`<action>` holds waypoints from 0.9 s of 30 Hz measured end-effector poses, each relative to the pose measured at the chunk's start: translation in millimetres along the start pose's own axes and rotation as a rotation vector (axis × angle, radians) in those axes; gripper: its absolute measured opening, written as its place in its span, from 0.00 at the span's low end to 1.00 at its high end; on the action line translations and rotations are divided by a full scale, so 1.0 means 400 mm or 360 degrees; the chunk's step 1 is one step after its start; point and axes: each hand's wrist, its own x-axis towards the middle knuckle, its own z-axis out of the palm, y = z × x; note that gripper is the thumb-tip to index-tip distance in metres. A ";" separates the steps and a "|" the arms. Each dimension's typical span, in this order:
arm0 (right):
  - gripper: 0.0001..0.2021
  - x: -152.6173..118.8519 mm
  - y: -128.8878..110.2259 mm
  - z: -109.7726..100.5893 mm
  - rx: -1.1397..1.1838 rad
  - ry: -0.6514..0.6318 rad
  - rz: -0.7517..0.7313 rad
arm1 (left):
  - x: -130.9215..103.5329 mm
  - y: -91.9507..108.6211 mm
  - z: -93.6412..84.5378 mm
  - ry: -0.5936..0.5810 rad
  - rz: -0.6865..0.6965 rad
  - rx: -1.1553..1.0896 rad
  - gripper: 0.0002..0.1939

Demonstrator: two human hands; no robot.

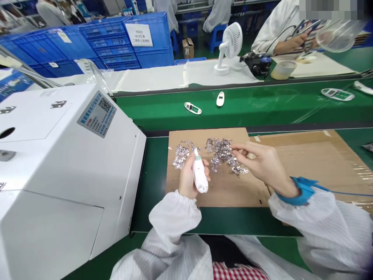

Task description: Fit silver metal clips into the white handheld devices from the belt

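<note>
My left hand (189, 177) is wrapped round a white ear thermometer (199, 175), its narrow tip pointing away from me. At the right edge of a heap of small shiny metal pieces (222, 151), my right hand (259, 159) has its thumb and forefinger nearly together. Whatever lies between those fingertips is too small to make out. A second, smaller heap of metal pieces (180, 155) lies beyond and left of my left hand. Both heaps rest on a cardboard sheet (221, 194). A blue wrist strap (303, 191) with a cord circles my right wrist.
A large white machine (116, 171) stands close on the left. Beyond the cardboard runs a green conveyor belt (256, 103) carrying several white housings (192, 108). Across it are a small fan (232, 42), blue crates (153, 35) and a co-worker's hand (291, 43).
</note>
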 end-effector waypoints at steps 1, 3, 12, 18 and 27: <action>0.10 -0.007 -0.027 0.001 0.0091 -0.0064 -0.0092 | -0.001 -0.004 0.007 -0.0001 0.0028 0.0015 0.10; 0.12 -0.019 -0.067 0.010 0.0221 -0.0230 -0.0255 | -0.008 -0.011 0.020 0.0010 0.0111 0.0068 0.12; 0.06 -0.030 -0.094 0.047 0.0305 -0.0315 -0.0297 | -0.031 -0.028 0.041 -0.0014 0.0221 0.0141 0.20; 0.07 -0.035 -0.096 0.050 0.0372 -0.0324 -0.0357 | -0.032 -0.031 0.045 0.0043 0.0169 0.0137 0.18; 0.13 -0.060 -0.100 0.053 -0.0038 -0.0361 -0.0555 | -0.030 -0.036 0.043 0.0142 0.0098 0.0074 0.15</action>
